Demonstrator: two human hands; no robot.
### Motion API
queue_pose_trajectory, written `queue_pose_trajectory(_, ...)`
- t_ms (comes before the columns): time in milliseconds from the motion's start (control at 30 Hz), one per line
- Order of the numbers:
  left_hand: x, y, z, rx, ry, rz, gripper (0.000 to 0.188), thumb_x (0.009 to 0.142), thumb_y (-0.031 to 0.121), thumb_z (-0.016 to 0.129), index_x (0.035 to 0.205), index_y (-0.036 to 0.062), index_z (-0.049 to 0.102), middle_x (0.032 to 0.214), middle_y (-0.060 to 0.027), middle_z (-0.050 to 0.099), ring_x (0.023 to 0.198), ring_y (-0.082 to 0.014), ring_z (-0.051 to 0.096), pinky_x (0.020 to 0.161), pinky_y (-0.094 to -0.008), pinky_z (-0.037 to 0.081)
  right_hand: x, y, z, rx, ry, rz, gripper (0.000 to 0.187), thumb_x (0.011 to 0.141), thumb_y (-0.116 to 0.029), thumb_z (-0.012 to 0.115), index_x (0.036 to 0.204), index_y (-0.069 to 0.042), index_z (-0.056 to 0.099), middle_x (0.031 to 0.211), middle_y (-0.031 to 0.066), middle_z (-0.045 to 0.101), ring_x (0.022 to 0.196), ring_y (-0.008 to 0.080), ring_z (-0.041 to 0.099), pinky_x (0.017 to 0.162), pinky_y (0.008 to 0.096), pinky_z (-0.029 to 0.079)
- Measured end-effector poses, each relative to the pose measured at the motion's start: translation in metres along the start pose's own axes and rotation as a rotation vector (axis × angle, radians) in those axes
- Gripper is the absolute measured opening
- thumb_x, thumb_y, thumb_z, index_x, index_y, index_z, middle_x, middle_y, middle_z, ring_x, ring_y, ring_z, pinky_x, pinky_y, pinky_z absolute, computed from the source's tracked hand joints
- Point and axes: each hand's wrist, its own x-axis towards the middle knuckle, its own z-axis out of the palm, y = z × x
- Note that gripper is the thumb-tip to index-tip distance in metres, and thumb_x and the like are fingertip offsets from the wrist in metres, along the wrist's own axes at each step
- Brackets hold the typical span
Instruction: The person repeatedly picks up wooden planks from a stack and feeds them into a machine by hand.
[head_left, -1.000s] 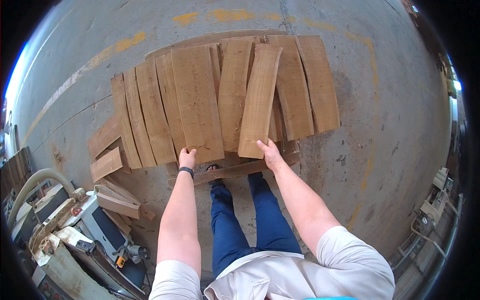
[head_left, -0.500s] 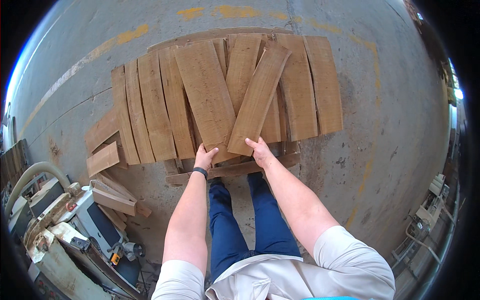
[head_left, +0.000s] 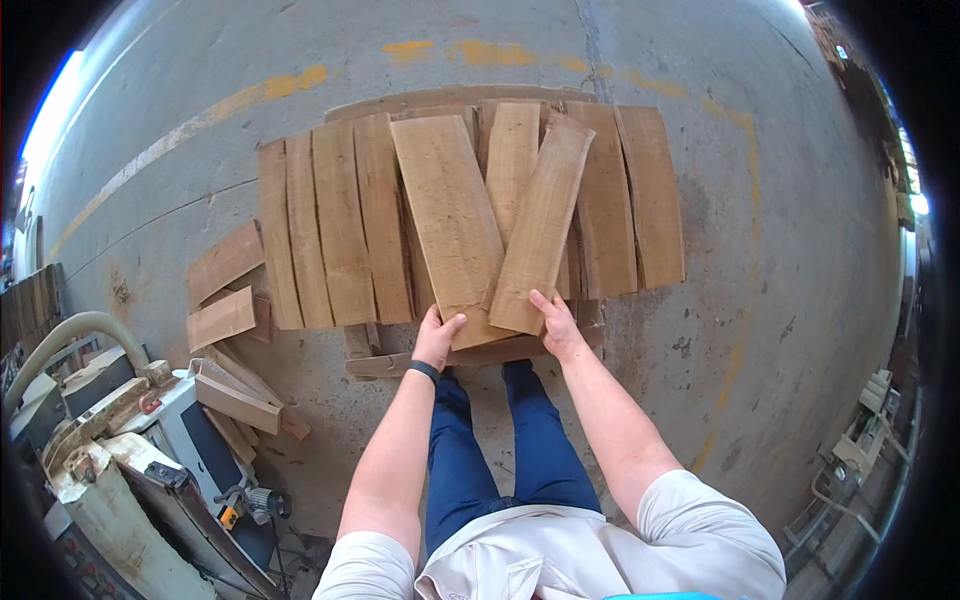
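My left hand [head_left: 440, 338] grips the near end of a wide wooden plank [head_left: 450, 215], thumb on top and fingers underneath. In my right hand [head_left: 558, 325] is the near end of a narrower wooden plank [head_left: 545, 220], which slants with its far end to the right. The two planks spread apart in a V, and their near ends overlap between my hands. A lighter plank [head_left: 513, 150] shows in the gap between them; whether I hold it too, I cannot tell. Beneath lies a row of side-by-side planks [head_left: 340, 220], continuing on the right [head_left: 650, 200].
Loose board offcuts [head_left: 222, 318] lie on the concrete floor at left. A worn machine [head_left: 190, 440] with a curved hose [head_left: 75, 325] stands at lower left. Crosswise boards [head_left: 400, 366] lie under the row, near my feet. Metal framework [head_left: 850, 460] runs along the right.
Both hands keep their grip on the planks. The right-hand plank's near end has swung a little to the right, so it slants less. The whole view has shifted slightly.
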Motion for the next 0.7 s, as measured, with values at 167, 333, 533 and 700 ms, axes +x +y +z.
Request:
queue_pose_trajectory(167,-0.045,0.049,-0.021,0.689,0.205,0.241,0.038,0.088,0.013,0.069,0.12,-0.0011,0.055,0.107,-0.0201,0.071,0.108,-0.0314,0.066,0.092,-0.0354,0.052,-0.038,-0.029,0.001,-0.215,0.03,-0.233,0.047,0.092,-0.014,0.069,0.135,-0.005,0.053,0.123,0.0067,0.064,0.112,0.0191,0.06,0.099,0.0336,0.046)
queue_pose_trajectory(333,-0.115,0.114,-0.017,1.587,0.387,0.489,0.017,0.086,0.015,0.063,0.099,0.0052,0.058,0.086,-0.0163,0.07,0.086,-0.0341,0.065,0.076,-0.0452,0.052,-0.11,-0.058,-0.035,-0.762,0.159,-0.521,0.046,0.091,-0.014,0.068,0.133,-0.004,0.053,0.121,0.0121,0.065,0.11,0.0234,0.062,0.095,0.0359,0.049)
queue_pose_trajectory(533,-0.175,0.136,-0.071,1.584,0.3,0.375,0.021,0.087,0.02,0.063,0.101,0.0056,0.058,0.086,-0.0172,0.07,0.089,-0.0349,0.067,0.079,-0.046,0.053,-0.234,-0.057,-0.01,-1.653,0.475,-0.48,0.051,0.088,-0.017,0.066,0.137,-0.015,0.053,0.124,0.0183,0.062,0.113,0.0426,0.059,0.095,0.0479,0.049)
queue_pose_trajectory(700,-0.201,0.126,-0.148,1.153,0.153,0.256,0.054,0.083,0.034,0.072,0.124,0.0049,0.055,0.11,-0.0269,0.068,0.105,-0.0383,0.067,0.094,-0.0457,0.052,-0.284,-0.02,-0.027,-1.342,0.386,-0.054,0.073,0.085,-0.023,0.075,0.15,-0.015,0.042,0.149,0.0177,0.047,0.136,0.0313,0.048,0.112,0.0396,0.039)
